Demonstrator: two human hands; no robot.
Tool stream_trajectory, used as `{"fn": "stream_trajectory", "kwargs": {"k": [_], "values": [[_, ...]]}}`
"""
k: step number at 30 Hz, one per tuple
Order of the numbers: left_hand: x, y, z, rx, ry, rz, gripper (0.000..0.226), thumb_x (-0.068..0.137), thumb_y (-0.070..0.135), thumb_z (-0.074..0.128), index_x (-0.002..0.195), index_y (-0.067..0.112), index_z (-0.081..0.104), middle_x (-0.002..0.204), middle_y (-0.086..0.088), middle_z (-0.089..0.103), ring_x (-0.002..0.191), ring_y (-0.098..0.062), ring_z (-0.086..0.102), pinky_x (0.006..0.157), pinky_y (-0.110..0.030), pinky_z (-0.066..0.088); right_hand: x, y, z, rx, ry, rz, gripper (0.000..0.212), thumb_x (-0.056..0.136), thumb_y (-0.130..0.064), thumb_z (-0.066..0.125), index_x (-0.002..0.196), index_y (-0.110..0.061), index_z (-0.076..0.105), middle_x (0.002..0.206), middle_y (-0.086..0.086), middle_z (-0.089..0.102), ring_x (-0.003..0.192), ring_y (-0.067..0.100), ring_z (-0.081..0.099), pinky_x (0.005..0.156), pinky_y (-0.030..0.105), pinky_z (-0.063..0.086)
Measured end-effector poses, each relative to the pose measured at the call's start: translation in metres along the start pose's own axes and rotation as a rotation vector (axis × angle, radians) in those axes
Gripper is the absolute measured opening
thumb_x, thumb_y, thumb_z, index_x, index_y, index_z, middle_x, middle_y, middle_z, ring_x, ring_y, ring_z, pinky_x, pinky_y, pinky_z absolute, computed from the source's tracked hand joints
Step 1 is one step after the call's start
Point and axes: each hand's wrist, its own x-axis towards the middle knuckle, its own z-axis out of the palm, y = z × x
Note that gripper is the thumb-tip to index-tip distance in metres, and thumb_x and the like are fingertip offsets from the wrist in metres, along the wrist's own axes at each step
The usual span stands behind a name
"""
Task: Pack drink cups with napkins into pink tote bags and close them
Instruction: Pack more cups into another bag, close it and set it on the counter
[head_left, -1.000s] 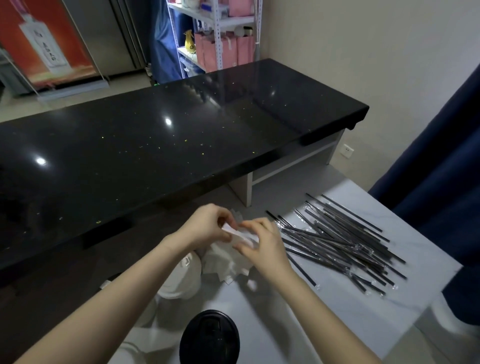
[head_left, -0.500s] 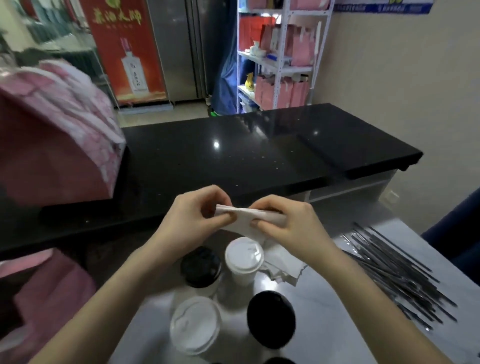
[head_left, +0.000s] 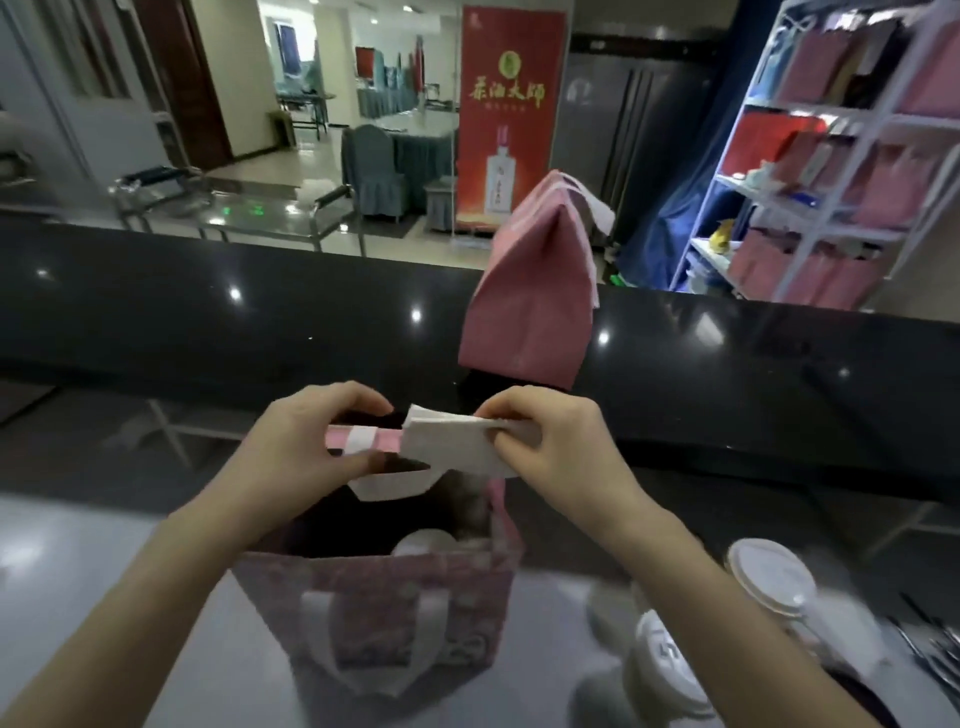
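**A:** What takes up most of the frame?

**B:** The black counter (head_left: 208, 322) runs edge to edge across the middle. Below it is the pale table (head_left: 78, 571), cut off at the bottom. My open pink tote bag (head_left: 374, 613) stands on the table at lower centre, with its near handle hanging down the front. A second pink tote bag (head_left: 530, 312), its top folded together, stands on the counter just right of centre.

**A:** And your hands?

**B:** My left hand (head_left: 306, 447) pinches the open bag's far rim, thumb and fingers curled onto it beside the white handle strap. My right hand (head_left: 561, 441) pinches a folded white napkin (head_left: 447, 444) between thumb and fingertips, above the bag's mouth. The napkin's free end meets the rim I'm holding (touching or only overlapping, I cannot tell).

**A:** What's inside the bag?

**B:** It's mostly dark. One white cup lid (head_left: 423, 543) shows near the right wall, and the cup beneath it is hidden.

**A:** What about the lower right?

**B:** There are two white-lidded cups (head_left: 769, 577), both blurred, one on each side of my right forearm. The dark streaks at the right edge are too smeared to name.
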Motion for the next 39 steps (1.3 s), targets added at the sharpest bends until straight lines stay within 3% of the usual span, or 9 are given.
{"fn": "stream_trajectory", "kwargs": {"k": [3, 6, 10, 15, 18, 23, 30, 35, 39], "values": [[-0.016, -0.040, -0.007, 0.225, -0.283, -0.016, 0.073, 0.066, 0.043, 0.082, 0.128, 0.051, 0.044, 0.139, 0.030, 0.038, 0.143, -0.004, 0.019, 0.118, -0.046, 0.021, 0.004, -0.012, 0.025, -0.031, -0.153, 0.052, 0.020, 0.084, -0.008, 0.066, 0.098, -0.021, 0.071, 0.094, -0.011, 0.069, 0.092, 0.002, 0.061, 0.082, 0.014, 0.047], [-0.028, -0.064, -0.005, 0.295, -0.470, -0.016, 0.100, 0.061, 0.058, 0.076, 0.140, 0.061, 0.014, 0.147, 0.038, -0.002, 0.141, -0.001, -0.021, 0.116, -0.046, -0.015, 0.004, -0.022, 0.046, -0.038, -0.406, 0.093, 0.020, 0.085, -0.011, 0.066, 0.100, -0.023, 0.072, 0.098, -0.012, 0.069, 0.095, 0.000, 0.061, 0.084, 0.014, 0.048], [-0.031, -0.075, -0.004, 0.286, -0.544, 0.024, 0.119, 0.056, 0.065, 0.072, 0.142, 0.057, -0.009, 0.152, 0.033, -0.019, 0.134, 0.001, -0.037, 0.109, -0.038, -0.025, 0.003, -0.029, 0.074, -0.119, -0.634, 0.149, 0.023, 0.085, -0.015, 0.063, 0.102, -0.028, 0.070, 0.097, -0.011, 0.069, 0.091, 0.002, 0.063, 0.081, 0.020, 0.054], [-0.030, -0.073, -0.004, 0.275, -0.597, 0.071, 0.124, 0.056, 0.070, 0.073, 0.139, 0.057, -0.018, 0.153, 0.029, -0.023, 0.132, 0.000, -0.041, 0.108, -0.036, -0.026, 0.007, -0.018, 0.099, -0.196, -0.554, 0.303, 0.041, 0.082, -0.015, 0.066, 0.120, -0.028, 0.063, 0.115, -0.009, 0.065, 0.106, 0.009, 0.061, 0.090, 0.028, 0.052], [-0.027, -0.074, -0.003, 0.262, -0.570, 0.079, 0.125, 0.057, 0.069, 0.074, 0.145, 0.054, -0.013, 0.155, 0.026, -0.020, 0.134, -0.002, -0.038, 0.110, -0.038, -0.024, 0.004, -0.012, 0.101, -0.372, -0.488, 0.238, 0.054, 0.080, -0.022, 0.070, 0.130, -0.036, 0.053, 0.126, -0.010, 0.058, 0.117, 0.011, 0.053, 0.095, 0.035, 0.048], [-0.022, -0.056, 0.000, 0.290, -0.450, 0.096, 0.106, 0.066, 0.068, 0.069, 0.149, 0.048, 0.007, 0.159, 0.021, 0.001, 0.143, -0.005, -0.023, 0.115, -0.042, -0.016, -0.013, -0.012, 0.076, -0.226, -0.392, 0.186, 0.033, 0.084, -0.025, 0.069, 0.117, -0.027, 0.065, 0.112, -0.012, 0.064, 0.101, 0.004, 0.058, 0.086, 0.027, 0.051], [0.005, 0.031, 0.036, 0.172, -0.043, 0.266, 0.034, 0.081, 0.035, 0.073, 0.114, 0.029, 0.067, 0.128, 0.008, 0.058, 0.128, -0.017, 0.045, 0.105, -0.038, 0.038, -0.076, 0.010, -0.024, -0.199, -0.088, 0.201, 0.012, 0.084, -0.020, 0.068, 0.095, -0.023, 0.072, 0.093, -0.014, 0.066, 0.086, -0.002, 0.060, 0.077, 0.009, 0.042], [0.026, 0.136, 0.117, -0.083, -0.241, 0.449, 0.014, 0.080, 0.025, 0.073, 0.093, 0.027, 0.072, 0.090, 0.017, 0.066, 0.086, -0.001, 0.062, 0.080, -0.029, 0.051, -0.154, 0.063, -0.111, -0.325, 0.045, 0.500, 0.011, 0.083, -0.024, 0.068, 0.093, -0.027, 0.071, 0.091, -0.012, 0.067, 0.087, 0.003, 0.061, 0.080, 0.027, 0.050], [0.042, 0.218, 0.207, -0.097, -0.481, 0.559, 0.010, 0.080, 0.026, 0.069, 0.089, 0.028, 0.072, 0.084, 0.014, 0.070, 0.079, 0.000, 0.064, 0.076, -0.032, 0.054, -0.229, 0.110, -0.166, -0.398, 0.090, 0.752, 0.009, 0.084, -0.027, 0.065, 0.092, -0.029, 0.070, 0.090, -0.012, 0.067, 0.088, 0.005, 0.062, 0.082, 0.033, 0.051]]}}
